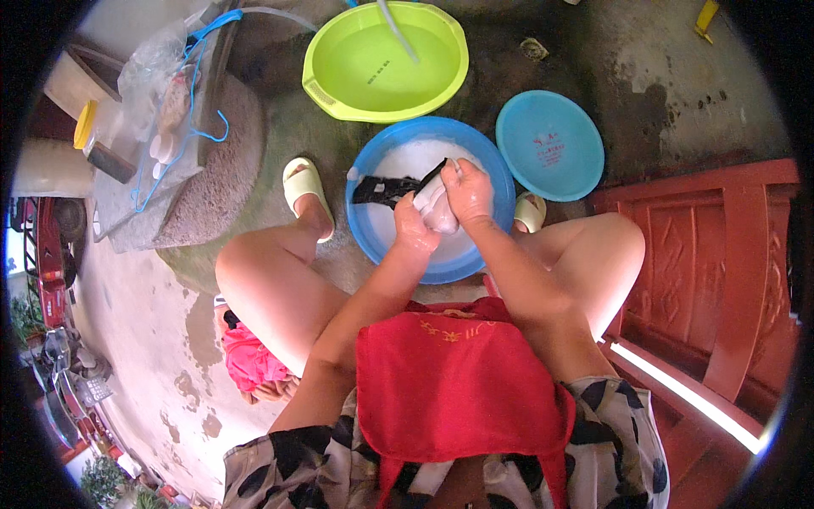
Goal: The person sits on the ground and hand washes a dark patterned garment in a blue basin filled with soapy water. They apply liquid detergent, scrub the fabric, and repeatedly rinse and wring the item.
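Both of my hands are over a round blue plastic basin (360, 238) of whitish, soapy water (388, 230). A wet white piece of cloth (437, 205) with a dark edge is bunched between them; its exact kind is hard to tell. My left hand (414, 224) grips its lower left side, and my right hand (469, 191) holds it from the upper right. Suds cling to both hands. To the left of the cloth, a black garment (383, 191) floats in the water, partly soaked. The palms and some fingertips are hidden.
Beyond the basin stands a lime-green tub (311, 76) of water with a hose (399, 32) in it. A smaller turquoise basin (550, 143) rests at right, near a red carved wooden panel (674, 267). Blue hangers (191, 133) lie left; pink clothing (251, 359) is beside my left leg.
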`<state>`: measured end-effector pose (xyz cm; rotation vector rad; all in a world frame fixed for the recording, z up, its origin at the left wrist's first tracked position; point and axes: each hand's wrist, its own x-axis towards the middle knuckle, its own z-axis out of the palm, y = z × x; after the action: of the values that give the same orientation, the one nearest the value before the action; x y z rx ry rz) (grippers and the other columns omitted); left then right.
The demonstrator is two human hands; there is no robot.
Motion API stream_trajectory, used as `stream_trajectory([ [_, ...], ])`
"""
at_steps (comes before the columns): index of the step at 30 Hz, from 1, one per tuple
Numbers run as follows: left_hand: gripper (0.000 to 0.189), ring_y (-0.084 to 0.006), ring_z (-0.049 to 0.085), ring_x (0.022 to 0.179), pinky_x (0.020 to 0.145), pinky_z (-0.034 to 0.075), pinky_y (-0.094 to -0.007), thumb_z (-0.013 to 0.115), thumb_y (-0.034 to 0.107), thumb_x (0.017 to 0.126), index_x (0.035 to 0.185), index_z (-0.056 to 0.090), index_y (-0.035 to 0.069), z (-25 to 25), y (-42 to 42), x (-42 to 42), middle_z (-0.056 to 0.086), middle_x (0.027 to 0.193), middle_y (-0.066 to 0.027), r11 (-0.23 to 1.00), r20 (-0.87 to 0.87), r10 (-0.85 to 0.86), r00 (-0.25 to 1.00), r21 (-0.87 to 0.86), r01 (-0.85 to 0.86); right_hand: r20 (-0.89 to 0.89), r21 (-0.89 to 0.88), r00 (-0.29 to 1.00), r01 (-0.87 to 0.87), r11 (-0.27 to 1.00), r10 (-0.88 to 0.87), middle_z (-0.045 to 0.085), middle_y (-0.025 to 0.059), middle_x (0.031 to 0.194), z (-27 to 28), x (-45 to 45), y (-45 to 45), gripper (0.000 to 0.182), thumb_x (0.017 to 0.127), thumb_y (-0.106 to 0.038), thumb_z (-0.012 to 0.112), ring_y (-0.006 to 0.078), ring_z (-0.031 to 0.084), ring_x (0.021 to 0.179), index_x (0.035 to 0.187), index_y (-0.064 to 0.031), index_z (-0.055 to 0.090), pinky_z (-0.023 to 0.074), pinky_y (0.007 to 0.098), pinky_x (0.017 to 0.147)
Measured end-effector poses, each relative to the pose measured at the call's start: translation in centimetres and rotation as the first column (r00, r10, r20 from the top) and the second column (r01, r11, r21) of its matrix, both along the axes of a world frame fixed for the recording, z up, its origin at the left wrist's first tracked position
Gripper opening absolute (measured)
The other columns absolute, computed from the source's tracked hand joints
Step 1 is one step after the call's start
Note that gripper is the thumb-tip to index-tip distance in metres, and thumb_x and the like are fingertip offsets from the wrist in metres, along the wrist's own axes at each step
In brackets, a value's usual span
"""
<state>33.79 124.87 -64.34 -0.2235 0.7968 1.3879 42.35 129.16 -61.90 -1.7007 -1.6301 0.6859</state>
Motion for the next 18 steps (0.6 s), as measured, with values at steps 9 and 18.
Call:
stream_trajectory([
  [9,0.027,-0.0308,0.056,0.090,0.082,0.045,-0.0444,0.046,0.011,0.075,0.098,0.054,0.000,-0.6,0.1,-1.6,0.059,0.097,-0.0130,0.989,-0.209,0.047,0.977,0.144,-0.017,-0.757,-0.652,0.474,-0.497,0.572,-0.451,0.050,0.0094,0.112,1.2,4.5,-2.5,0.055,0.078,-0.049,0.049,0.0298,0.048,0.102,0.118,-0.0125,0.041,0.0394,0.0514,0.080],
  [18,0.059,-0.0235,0.048,0.103,0.085,0.037,-0.0484,0.071,0.034,0.070,0.116,0.046,0.008,0.5,0.2,-2.4,0.052,0.108,-0.0111,0.887,-0.365,-0.424,0.829,0.018,0.461,-0.873,-0.246,0.468,-0.172,0.954,-0.141,0.050,0.0101,0.105,6.2,3.9,0.7,0.042,0.077,-0.004,0.057,0.0208,0.052,0.096,0.115,-0.0100,0.041,0.0459,0.0339,0.081],
])
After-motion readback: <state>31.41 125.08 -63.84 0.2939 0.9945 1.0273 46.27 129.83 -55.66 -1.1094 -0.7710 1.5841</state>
